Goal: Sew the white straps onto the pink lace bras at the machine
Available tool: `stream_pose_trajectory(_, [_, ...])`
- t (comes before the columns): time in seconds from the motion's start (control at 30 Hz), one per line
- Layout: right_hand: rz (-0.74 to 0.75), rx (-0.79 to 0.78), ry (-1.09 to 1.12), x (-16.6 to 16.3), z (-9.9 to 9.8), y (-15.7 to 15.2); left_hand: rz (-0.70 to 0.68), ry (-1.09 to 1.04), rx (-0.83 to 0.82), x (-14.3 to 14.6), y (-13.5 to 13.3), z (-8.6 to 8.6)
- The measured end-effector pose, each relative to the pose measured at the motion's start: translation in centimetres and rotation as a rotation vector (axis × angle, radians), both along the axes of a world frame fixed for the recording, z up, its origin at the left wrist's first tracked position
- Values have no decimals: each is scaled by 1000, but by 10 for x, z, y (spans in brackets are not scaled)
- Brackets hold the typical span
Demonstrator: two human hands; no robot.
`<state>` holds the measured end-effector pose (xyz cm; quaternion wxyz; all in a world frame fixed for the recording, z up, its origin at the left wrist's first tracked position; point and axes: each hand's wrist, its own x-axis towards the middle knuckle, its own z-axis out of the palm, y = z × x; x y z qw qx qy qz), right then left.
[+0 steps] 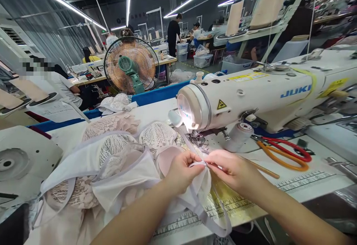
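My left hand and my right hand meet in front of the sewing machine, both pinching a pale lilac strap between thumb and fingers. From this grip the strap runs up toward the lit needle area, while a loop of it hangs over the table's front edge. The strap belongs to, or lies against, a white lace bra; which one I cannot tell. More lace bras are heaped to the left of my left hand. The needle itself is too small to make out.
Orange-handled scissors and red-handled scissors lie right of a thread cone. A wooden stick is beside my right wrist. Printed rulers run along the table front. A large fan and several people are behind.
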<state>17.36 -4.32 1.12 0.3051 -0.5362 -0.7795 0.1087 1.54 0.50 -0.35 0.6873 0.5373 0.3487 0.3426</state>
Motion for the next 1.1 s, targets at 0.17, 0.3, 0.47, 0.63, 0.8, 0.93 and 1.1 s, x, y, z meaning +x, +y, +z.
stream_pose_trajectory(0.17, [18, -18, -199, 0, 6, 2, -34, 10, -1, 0, 0, -1])
stream_pose_trajectory(0.3, [11, 24, -421, 1, 6, 7, -47, -6, -32, 1, -1, 0])
stream_pose_trajectory(0.47, [16, -16, -362, 3, 6, 8, -89, 17, -56, 1, -1, 0])
stream_pose_trajectory(0.63, [12, -100, -187, 3, 8, 7, -109, 42, -82, -1, 0, 3])
stream_pose_trajectory(0.8, [-6, -107, -101, 4, 11, 3, -104, 36, -126, -1, 0, 3])
stream_pose_trajectory(0.93, [-25, -93, -25, 8, 11, -2, -106, 14, -144, -1, 1, 2])
stream_pose_trajectory(1.1, [22, -88, -12, 11, 10, -5, -134, 3, -160, -2, 2, 2])
